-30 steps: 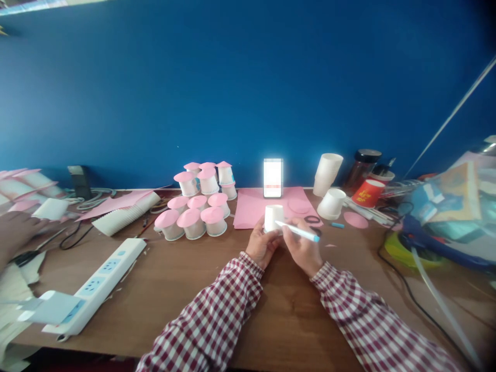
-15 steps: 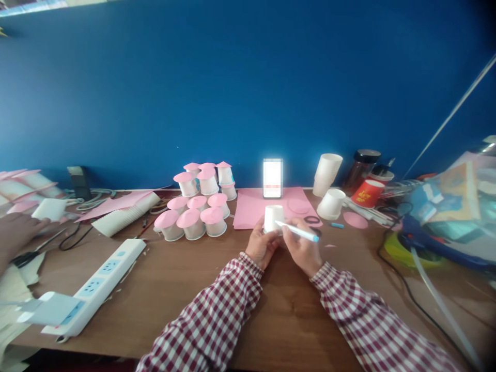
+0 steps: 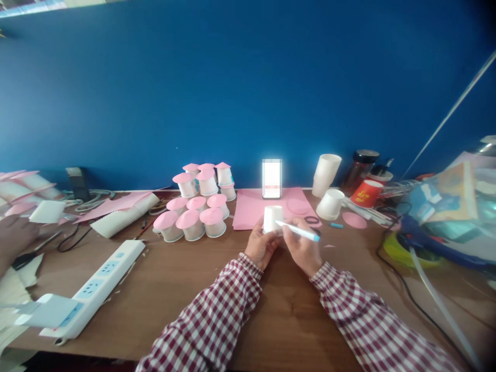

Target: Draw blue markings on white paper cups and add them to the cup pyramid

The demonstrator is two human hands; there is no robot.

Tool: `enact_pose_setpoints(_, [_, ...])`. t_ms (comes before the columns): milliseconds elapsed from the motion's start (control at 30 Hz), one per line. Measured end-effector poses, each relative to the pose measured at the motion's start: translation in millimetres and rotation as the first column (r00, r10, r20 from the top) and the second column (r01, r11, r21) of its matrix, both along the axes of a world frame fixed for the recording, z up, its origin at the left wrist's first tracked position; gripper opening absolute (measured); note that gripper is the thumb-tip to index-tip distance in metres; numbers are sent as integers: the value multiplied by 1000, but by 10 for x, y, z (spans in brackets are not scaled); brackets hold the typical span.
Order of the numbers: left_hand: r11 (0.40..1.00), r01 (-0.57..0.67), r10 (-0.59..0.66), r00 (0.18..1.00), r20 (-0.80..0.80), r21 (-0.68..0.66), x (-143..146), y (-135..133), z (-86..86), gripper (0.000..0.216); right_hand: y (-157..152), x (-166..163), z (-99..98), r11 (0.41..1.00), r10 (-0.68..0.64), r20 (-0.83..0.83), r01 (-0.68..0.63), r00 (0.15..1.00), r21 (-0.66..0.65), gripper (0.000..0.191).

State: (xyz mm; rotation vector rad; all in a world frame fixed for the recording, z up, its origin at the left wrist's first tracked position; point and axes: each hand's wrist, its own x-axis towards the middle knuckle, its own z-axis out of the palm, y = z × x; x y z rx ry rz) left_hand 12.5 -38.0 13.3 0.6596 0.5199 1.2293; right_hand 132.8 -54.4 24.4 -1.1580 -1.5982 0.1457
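An upside-down white paper cup [image 3: 273, 218] is held low over the table by my left hand [image 3: 260, 247], whose fingers close round its lower rim. My right hand [image 3: 303, 247] grips a marker [image 3: 300, 231], white with a light blue end, and its tip meets or nearly meets the cup's side. Whether there is a mark on the cup I cannot make out. Behind the hands lie pink paper sheets [image 3: 248, 209], with a bright phone [image 3: 272, 178] standing upright on them. A small blue cap [image 3: 336, 225] rests to the right.
Several white cups with pink cone tops [image 3: 189, 219] stand left of centre. A power strip [image 3: 93, 284] lies at the left, near another person's hand [image 3: 13, 237]. More white cups [image 3: 329, 204], a red cup [image 3: 366, 194] and a cluttered bag [image 3: 445, 201] are on the right.
The whole view has shifted very slightly. Both hands keep the same hold on the cup and marker; the other person's hand at the far left has moved a little.
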Motion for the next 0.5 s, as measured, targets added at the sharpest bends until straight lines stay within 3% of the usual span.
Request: enact_pose_setpoints(500, [1000, -8, 8, 1000, 2, -14, -4, 3, -10, 66, 9, 10, -2, 1000, -12, -13, 12, 1000, -9, 11])
